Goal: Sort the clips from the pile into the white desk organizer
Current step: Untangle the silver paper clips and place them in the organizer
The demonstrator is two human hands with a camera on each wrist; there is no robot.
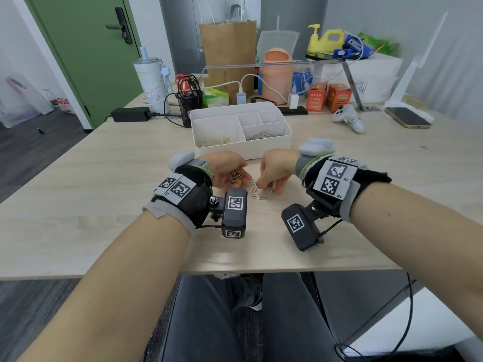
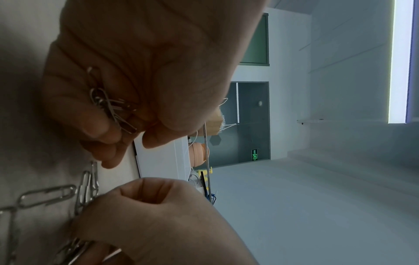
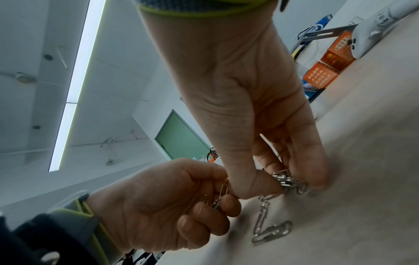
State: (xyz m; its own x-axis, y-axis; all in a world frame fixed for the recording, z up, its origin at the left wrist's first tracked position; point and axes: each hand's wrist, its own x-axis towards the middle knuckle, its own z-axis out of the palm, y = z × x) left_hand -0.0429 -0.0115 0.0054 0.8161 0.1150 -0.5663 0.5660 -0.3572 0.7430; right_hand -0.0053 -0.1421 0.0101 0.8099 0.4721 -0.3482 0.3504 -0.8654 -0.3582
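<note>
My left hand (image 1: 241, 175) lies palm up on the table, fingers curled round several silver paper clips (image 2: 113, 107). Just to its right, my right hand (image 1: 266, 184) reaches down and pinches a bunch of silver clips (image 3: 285, 179) against the tabletop. A few loose silver clips (image 1: 257, 195) lie on the wood between and below the hands. Right behind the hands stands the white desk organizer (image 1: 241, 152). Its left compartment holds gold clips (image 1: 214, 141) and its front right compartment holds silver clips (image 1: 264, 136).
Behind the organizer are a black mesh pen cup (image 1: 189, 105), a power adapter (image 1: 130, 114) with cables, a peach bin (image 1: 277, 74) and orange boxes (image 1: 328, 96). A white controller (image 1: 349, 117) and a phone (image 1: 407, 117) lie at the right.
</note>
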